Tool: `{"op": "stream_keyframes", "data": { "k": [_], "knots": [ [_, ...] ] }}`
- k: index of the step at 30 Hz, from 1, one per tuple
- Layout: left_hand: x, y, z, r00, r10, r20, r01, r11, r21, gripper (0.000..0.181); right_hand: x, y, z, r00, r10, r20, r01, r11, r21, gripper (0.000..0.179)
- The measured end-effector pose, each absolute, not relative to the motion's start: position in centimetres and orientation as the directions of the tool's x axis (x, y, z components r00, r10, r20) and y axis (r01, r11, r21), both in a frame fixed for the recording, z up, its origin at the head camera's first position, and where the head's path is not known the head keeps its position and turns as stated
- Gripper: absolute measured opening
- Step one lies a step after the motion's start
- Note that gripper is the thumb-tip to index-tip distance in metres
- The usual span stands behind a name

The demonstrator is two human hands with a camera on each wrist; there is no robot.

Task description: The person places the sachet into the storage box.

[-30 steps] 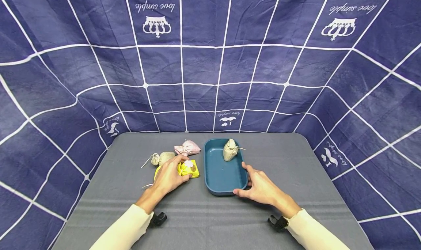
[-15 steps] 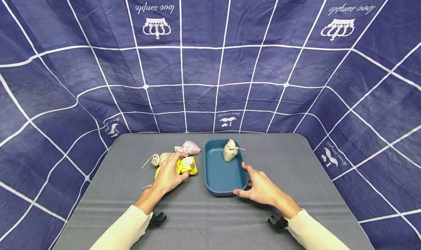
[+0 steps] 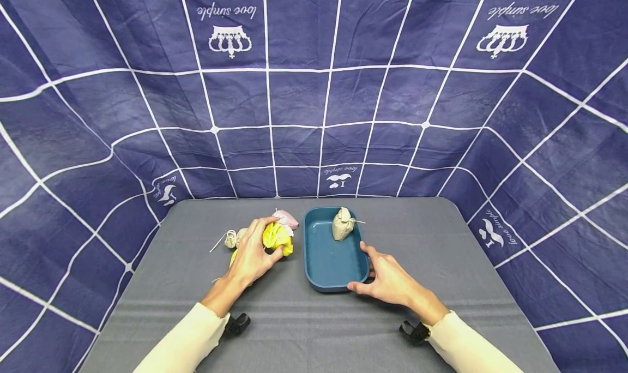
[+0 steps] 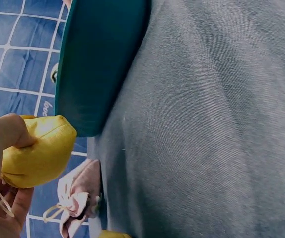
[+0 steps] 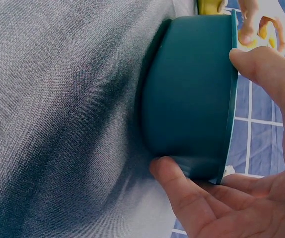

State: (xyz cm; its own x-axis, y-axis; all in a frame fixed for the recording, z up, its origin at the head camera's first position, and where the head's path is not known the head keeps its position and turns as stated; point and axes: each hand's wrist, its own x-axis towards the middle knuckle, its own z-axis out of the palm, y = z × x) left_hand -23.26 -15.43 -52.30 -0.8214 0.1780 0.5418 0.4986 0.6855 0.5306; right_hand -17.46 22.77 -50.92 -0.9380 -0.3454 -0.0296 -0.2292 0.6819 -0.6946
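My left hand (image 3: 249,259) grips a small yellow cloth pouch (image 3: 276,235) between thumb and fingers. In the left wrist view, the same pouch (image 4: 45,151) is up off the table, its pale drawstring hanging by the fingers. With thumb and fingers, my right hand (image 3: 390,279) holds the near right corner of a blue rectangular tub (image 3: 333,264). Inside the tub, at its far end, a beige pouch (image 3: 342,227) leans with its tied neck up. Part of another yellow pouch (image 3: 233,257) shows on the table beside my left hand, mostly hidden.
A pink pouch (image 3: 286,218) lies left of the tub's far end. Another beige pouch (image 3: 230,239) with a white cord is partly behind my left hand. Blue checked cloth (image 3: 299,100) walls the back and sides of the grey table (image 3: 314,335).
My left hand has lifted the yellow pouch and tilted it, so its white flower patch has turned mostly out of view. The right hand and the tub have stayed in place.
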Motion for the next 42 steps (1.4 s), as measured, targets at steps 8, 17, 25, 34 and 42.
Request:
{"op": "stream_keyframes", "data": {
  "k": [8, 17, 25, 34, 42],
  "knots": [
    [-23.6, -14.5, -51.5, -0.815, 0.17, 0.554, 0.519, 0.642, 0.565, 0.074, -17.5, 22.8, -50.9, -0.939, -0.343, -0.029, -0.231, 0.69, -0.686, 0.119],
    [-24.2, -13.4, -50.6, -0.816, 0.17, 0.552, 0.537, 0.577, 0.616, 0.072, -17.5, 22.9, -50.8, -0.937, -0.35, -0.02, -0.24, 0.683, -0.69, 0.118],
    [-24.9, -12.4, -49.8, -0.766, 0.205, 0.609, 0.598, 0.575, 0.559, 0.068, -17.5, 22.9, -50.9, -0.937, -0.35, -0.02, -0.242, 0.686, -0.686, 0.117],
    [-25.8, -10.9, -48.7, -0.767, 0.228, 0.6, 0.61, 0.55, 0.571, 0.059, -17.6, 22.8, -50.9, -0.937, -0.349, -0.022, -0.243, 0.694, -0.678, 0.117],
    [-26.6, -9.5, -47.9, -0.763, 0.242, 0.6, 0.621, 0.533, 0.574, 0.057, -17.6, 22.7, -50.8, -0.938, -0.346, -0.023, -0.239, 0.695, -0.678, 0.117]
  ]
}}
